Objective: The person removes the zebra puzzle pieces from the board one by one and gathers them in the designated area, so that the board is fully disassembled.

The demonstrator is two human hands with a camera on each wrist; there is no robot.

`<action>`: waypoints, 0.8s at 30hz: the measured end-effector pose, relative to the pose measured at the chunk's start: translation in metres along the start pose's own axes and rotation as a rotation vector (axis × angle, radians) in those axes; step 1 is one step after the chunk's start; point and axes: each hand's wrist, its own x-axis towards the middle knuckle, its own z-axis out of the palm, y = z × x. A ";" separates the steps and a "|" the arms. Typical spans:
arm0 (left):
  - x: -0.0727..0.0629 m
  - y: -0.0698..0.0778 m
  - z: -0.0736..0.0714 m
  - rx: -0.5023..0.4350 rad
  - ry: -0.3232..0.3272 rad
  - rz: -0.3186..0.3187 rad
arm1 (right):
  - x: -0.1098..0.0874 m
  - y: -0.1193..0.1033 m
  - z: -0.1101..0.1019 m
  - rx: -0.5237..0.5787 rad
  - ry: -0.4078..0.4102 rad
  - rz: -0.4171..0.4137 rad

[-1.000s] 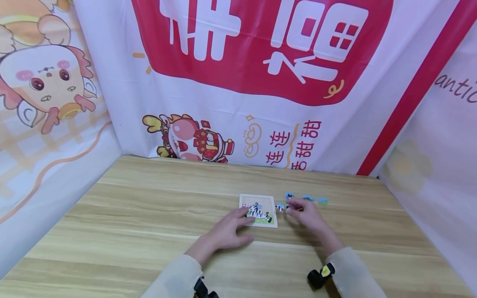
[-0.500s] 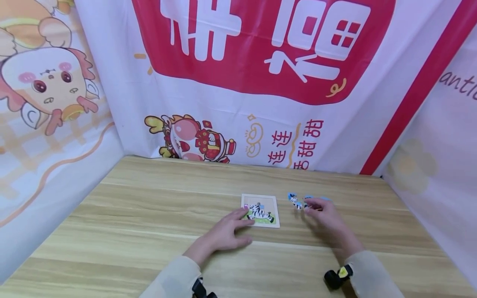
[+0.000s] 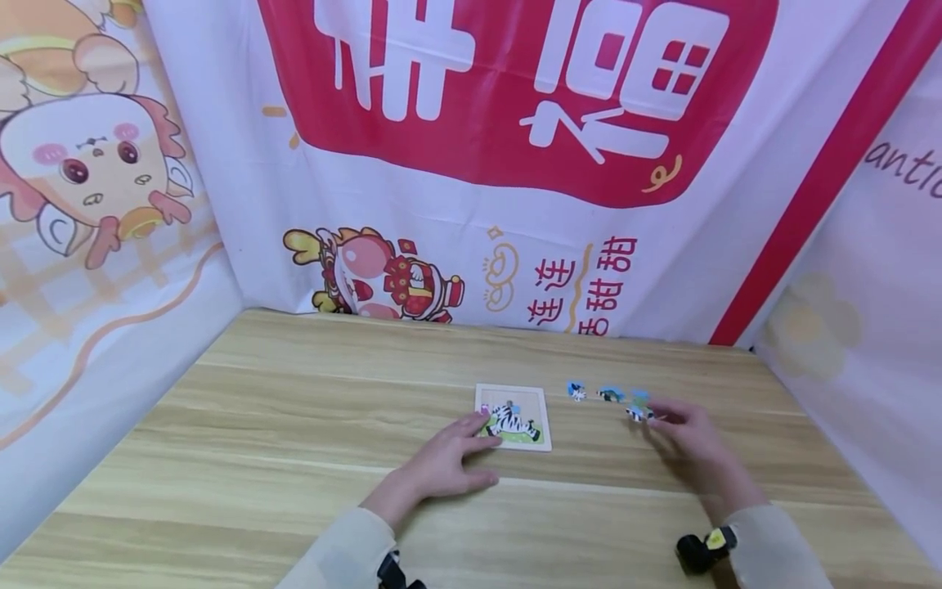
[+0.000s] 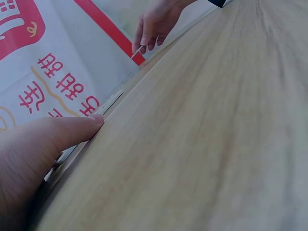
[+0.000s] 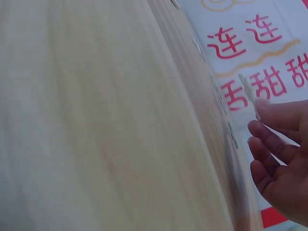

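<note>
In the head view a square jigsaw tray (image 3: 546, 419) lies on the table, its lower part filled with a zebra picture and its upper part showing a bare base. My left hand (image 3: 449, 460) rests at its left edge, fingers extended over the pieces; the left wrist view shows the thumb (image 4: 79, 130) close to the tabletop. My right hand (image 3: 688, 425) pinches a black-and-white puzzle piece (image 3: 637, 413) between thumb and fingers. That same piece (image 5: 248, 91) appears edge-on in the right wrist view, held above the table.
Right of the tray, loose puzzle pieces lie in a row: one with a zebra part (image 3: 576, 391), a blue and dark one (image 3: 610, 394), and a blue-green one (image 3: 640, 397) partly behind the held piece. Printed cloth (image 3: 500, 270) hangs along the table's back and sides.
My right hand has moved right, away from the tray, carrying the pinched puzzle piece past the loose ones. My left hand has stayed on the tray.
</note>
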 end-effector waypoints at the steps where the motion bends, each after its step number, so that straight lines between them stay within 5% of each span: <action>1: 0.000 0.000 0.000 0.005 -0.002 0.000 | 0.000 0.002 -0.003 -0.081 0.015 -0.035; 6: -0.001 0.001 -0.001 0.005 -0.002 0.002 | 0.001 0.006 -0.012 -0.243 0.036 -0.125; 16: 0.000 -0.001 -0.002 0.015 0.013 0.024 | 0.004 0.018 -0.013 -0.234 0.024 -0.065; 24: 0.000 0.000 0.000 0.006 0.011 0.023 | 0.004 0.022 -0.011 -0.240 0.017 0.059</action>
